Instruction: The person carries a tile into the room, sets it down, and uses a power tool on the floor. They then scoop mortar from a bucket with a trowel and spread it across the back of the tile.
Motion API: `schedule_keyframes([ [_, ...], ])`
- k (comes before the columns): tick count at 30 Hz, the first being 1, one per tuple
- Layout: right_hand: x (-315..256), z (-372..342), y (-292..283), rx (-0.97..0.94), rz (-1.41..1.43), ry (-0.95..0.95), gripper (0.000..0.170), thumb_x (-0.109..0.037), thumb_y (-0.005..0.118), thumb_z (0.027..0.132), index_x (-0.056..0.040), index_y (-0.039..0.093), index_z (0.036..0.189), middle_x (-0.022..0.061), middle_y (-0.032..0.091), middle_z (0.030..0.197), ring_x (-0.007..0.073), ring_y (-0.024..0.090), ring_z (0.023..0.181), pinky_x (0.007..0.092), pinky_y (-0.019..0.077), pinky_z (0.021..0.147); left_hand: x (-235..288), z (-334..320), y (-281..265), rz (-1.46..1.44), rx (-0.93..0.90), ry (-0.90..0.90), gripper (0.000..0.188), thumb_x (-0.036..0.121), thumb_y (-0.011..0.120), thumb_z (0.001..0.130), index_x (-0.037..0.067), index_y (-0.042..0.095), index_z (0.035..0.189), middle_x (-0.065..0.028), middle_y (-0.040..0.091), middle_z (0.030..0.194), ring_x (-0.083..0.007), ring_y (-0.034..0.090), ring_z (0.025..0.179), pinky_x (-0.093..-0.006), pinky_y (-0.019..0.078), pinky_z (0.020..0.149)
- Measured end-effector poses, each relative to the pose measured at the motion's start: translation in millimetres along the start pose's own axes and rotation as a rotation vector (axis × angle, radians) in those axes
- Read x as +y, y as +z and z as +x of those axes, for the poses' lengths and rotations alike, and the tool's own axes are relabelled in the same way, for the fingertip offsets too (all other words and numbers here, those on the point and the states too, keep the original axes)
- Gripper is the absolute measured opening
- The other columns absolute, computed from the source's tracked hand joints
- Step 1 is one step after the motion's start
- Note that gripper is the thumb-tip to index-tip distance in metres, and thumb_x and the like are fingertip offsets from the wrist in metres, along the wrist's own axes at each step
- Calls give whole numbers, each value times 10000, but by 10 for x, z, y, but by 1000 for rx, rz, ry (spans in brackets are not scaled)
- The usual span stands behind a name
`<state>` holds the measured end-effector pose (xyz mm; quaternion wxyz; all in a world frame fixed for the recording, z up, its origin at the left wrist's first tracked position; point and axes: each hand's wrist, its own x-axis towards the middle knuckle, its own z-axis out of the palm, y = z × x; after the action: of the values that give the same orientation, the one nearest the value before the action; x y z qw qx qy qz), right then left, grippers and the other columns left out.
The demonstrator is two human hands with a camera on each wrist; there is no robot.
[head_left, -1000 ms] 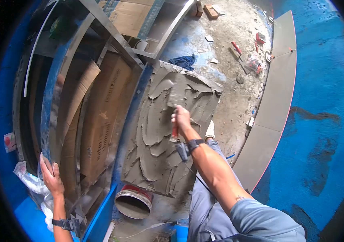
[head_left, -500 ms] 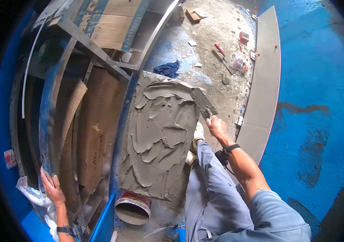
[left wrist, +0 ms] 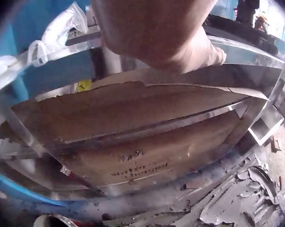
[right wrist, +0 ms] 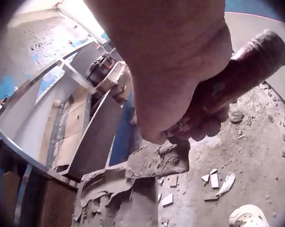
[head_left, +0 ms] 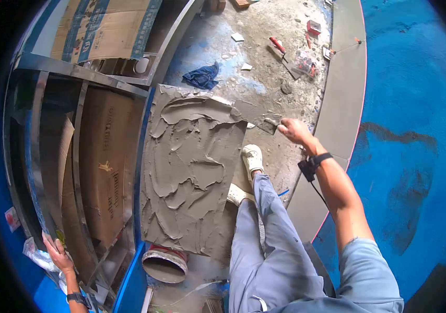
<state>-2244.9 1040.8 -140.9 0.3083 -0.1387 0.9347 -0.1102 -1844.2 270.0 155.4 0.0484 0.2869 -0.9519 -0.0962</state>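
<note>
My right hand (head_left: 297,131) grips the red handle of a trowel (right wrist: 249,71). Its mortar-coated blade (head_left: 254,115) lies across the far right corner of a large tile covered in wet grey mortar (head_left: 186,172). Ridges and swirls mark the mortar's surface. At the left, my left hand (head_left: 60,255) rests on the upper rail of a metal frame (head_left: 35,177), fingers extended along it. The left wrist view shows that hand (left wrist: 180,52) from behind, over the rail, with most fingers hidden.
Cardboard (head_left: 109,167) sits inside the frame. A mortar-crusted bucket (head_left: 164,264) stands at the tile's near end. Beyond are a blue cloth (head_left: 201,76), a red-handled tool (head_left: 278,46) and tile scraps. Grey tiles (head_left: 340,99) line the blue wall. My shoes (head_left: 253,157) are beside the tile.
The trowel has swept from the tile's middle to its far right corner, then its blade turned more level, right hand moving rightward. My left hand stays on the rail; the head view has shifted.
</note>
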Motion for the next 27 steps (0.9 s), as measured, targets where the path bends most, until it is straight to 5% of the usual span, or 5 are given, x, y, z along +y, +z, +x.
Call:
schedule_keyframes([
  [6,124,481,-307,29,65,79,379,-397,508,900,-40,628,941,244,651,923,429,614,911,505,476,781,75,1,-33,345,57,67,654,461,437,972,4,347,1431,-214,428,1423,-374,413,1309,-392,306,1086],
  [15,-686,1806,-294,-257,14,-329,427,-425,500,919,-31,665,936,238,657,897,420,623,898,496,483,783,22,-102,-97,507,45,2,720,524,440,948,4,346,1438,-224,428,1418,-393,420,1288,-407,339,1063],
  [21,-725,2267,-376,-165,113,-185,433,-413,465,931,-21,643,885,240,649,861,422,624,825,499,481,724,-18,-143,-111,381,21,-99,719,518,438,952,4,338,1444,-228,429,1417,-391,405,1305,-403,347,1064],
  [23,-544,2031,-381,-270,340,-78,463,-432,490,928,7,621,861,145,606,639,270,599,579,423,476,588,-82,-158,-126,437,7,-51,713,504,439,957,-8,337,1442,-236,421,1421,-398,402,1304,-406,334,1073],
  [27,-167,1161,-348,-389,481,113,409,-373,522,925,6,631,817,42,531,566,153,517,486,348,438,475,-94,-140,-133,564,11,-20,690,472,439,968,-39,349,1423,-252,420,1418,-406,407,1298,-407,303,1095],
])
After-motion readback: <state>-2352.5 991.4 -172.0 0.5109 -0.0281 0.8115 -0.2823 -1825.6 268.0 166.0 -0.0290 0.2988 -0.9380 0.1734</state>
